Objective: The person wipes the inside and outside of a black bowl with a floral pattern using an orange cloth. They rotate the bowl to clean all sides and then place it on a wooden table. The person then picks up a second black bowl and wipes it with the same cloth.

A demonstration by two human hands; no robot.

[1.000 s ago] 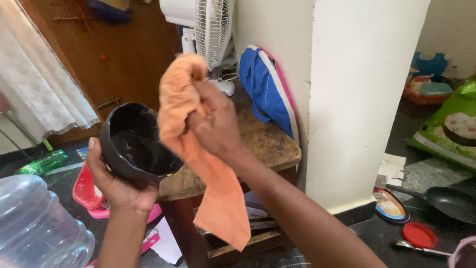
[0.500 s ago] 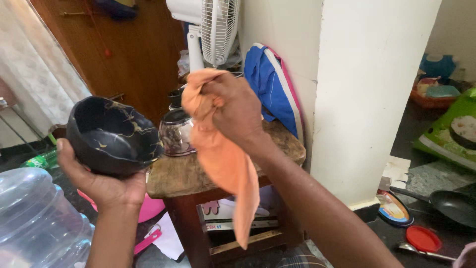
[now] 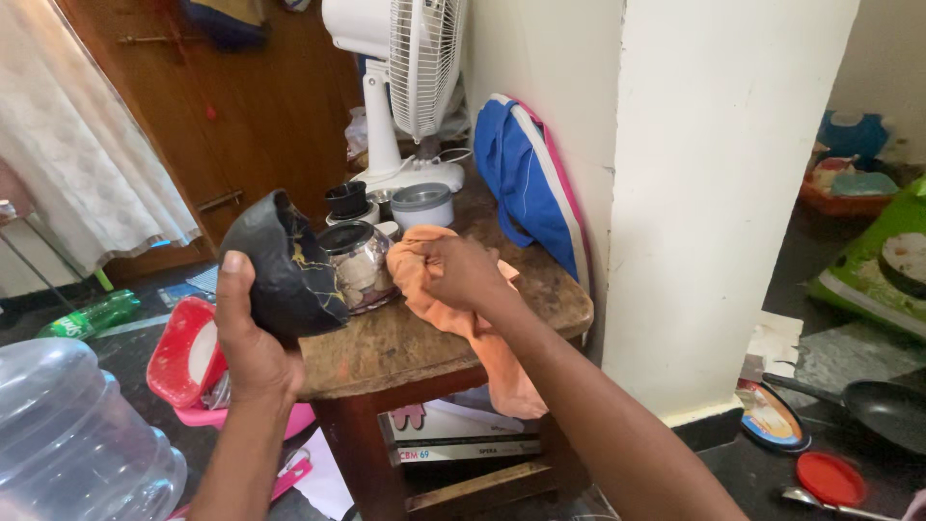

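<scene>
Gripping a black bowl (image 3: 280,265) in left hand (image 3: 249,338), tilted sideways; squeezing orange cloth (image 3: 453,299) in right hand (image 3: 468,275) on worktop (image 3: 405,338).

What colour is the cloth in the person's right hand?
Orange, a soft peach-orange cloth bunched in the right hand; the head view shows it.

The jar (image 3: 359,262) sits on the table (image 3: 405,338). The bowl (image 3: 280,265) is left of the jar, the cloth (image 3: 453,309) right of it, the fan (image 3: 410,87) behind it.
</scene>
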